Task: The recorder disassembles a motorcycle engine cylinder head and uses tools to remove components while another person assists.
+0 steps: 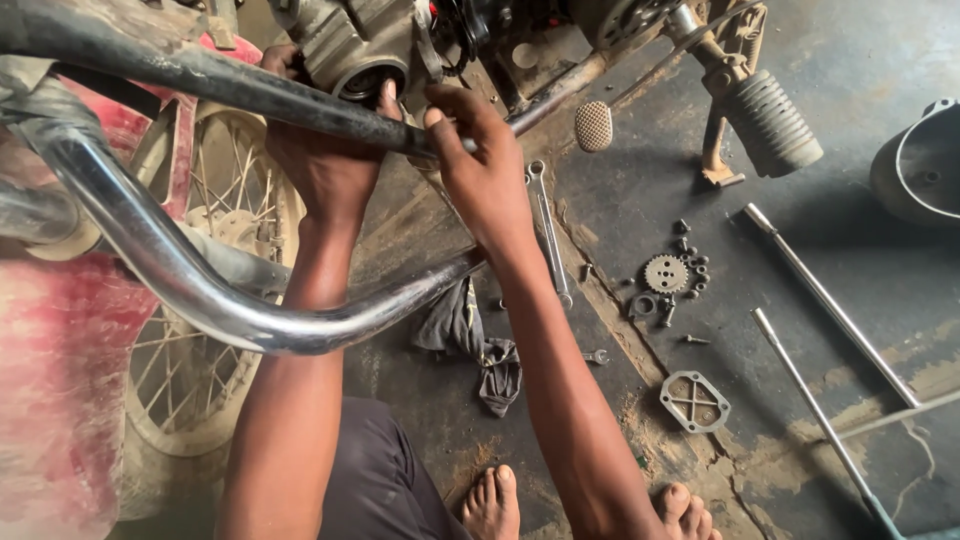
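Observation:
My left hand (325,165) reaches up behind a dark frame tube (200,75) and presses on the round opening of the motorcycle engine (355,45), thumb against its rim. Just to its right, my right hand (480,165) has its fingers curled at the same tube below the engine. Whether it pinches a small part is hidden. A chrome exhaust pipe (190,280) curves under both forearms.
A spoked wheel (215,215) and red bodywork (60,360) stand at left. On the oily floor lie a spanner (548,235), a dark rag (478,345), a sprocket (666,273) with several bolts, a metal cover plate (694,401), two long rods (830,300) and a metal bowl (925,170). My bare feet (495,505) show below.

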